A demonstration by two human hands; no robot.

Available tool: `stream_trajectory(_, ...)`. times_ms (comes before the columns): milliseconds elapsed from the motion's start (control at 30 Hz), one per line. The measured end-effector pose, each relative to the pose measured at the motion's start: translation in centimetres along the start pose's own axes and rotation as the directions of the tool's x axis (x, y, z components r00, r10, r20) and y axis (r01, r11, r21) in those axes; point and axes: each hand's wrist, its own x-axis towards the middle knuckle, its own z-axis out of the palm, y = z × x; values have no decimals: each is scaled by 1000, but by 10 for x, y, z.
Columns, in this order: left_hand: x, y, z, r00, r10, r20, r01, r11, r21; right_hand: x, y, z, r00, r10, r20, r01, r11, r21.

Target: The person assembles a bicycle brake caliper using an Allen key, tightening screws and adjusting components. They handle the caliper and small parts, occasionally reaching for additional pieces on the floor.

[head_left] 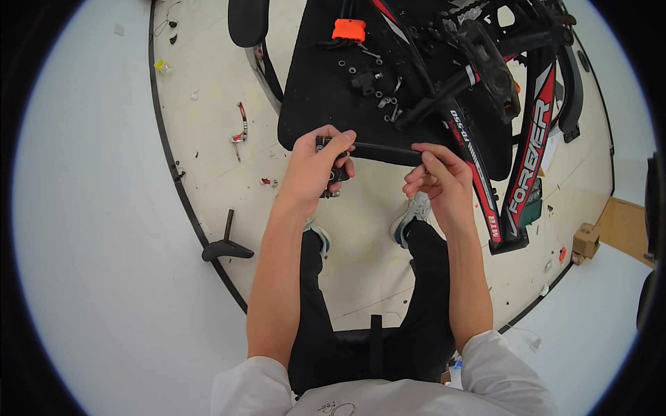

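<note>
My left hand is closed round a small black mechanical part with metal bolts, which looks like a bicycle component; its exact kind is unclear. To the right, thumb and fingertips of my right hand are pinched together. Whatever they hold is too small and dark to make out against the seat edge. Both hands are at the near edge of a black chair seat, above my knees. A black, red and white bicycle frame leans over the seat's right side, just beyond my right hand.
Loose nuts and bolts, a black clamp-like part and an orange piece lie on the seat. A bicycle saddle with its post rests on the floor at left. A cardboard box stands at right.
</note>
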Motion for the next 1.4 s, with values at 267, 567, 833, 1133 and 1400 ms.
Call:
stream_trajectory(267,4,0,-4,999,-4,-39,1,998,-67,4,1,8,984,-149,95,150,989,0)
stream_trajectory(567,8,2,5,999,4,-44,-4,1000,-6,9,8,0,993,-117,-2,116,986,-117)
stream_trajectory(833,6,-1,18,995,7,-102,-5,1000,18,22,5,-12,999,-7,43,1,991,137)
stream_trajectory(1133,14,5,12,991,-78,-107,79,997,0,25,1,-19,986,-116,123,125,990,-63)
stream_trajectory(1400,19,3,12,993,109,-39,-99,977,190,33,1,-24,995,76,66,-80,995,54)
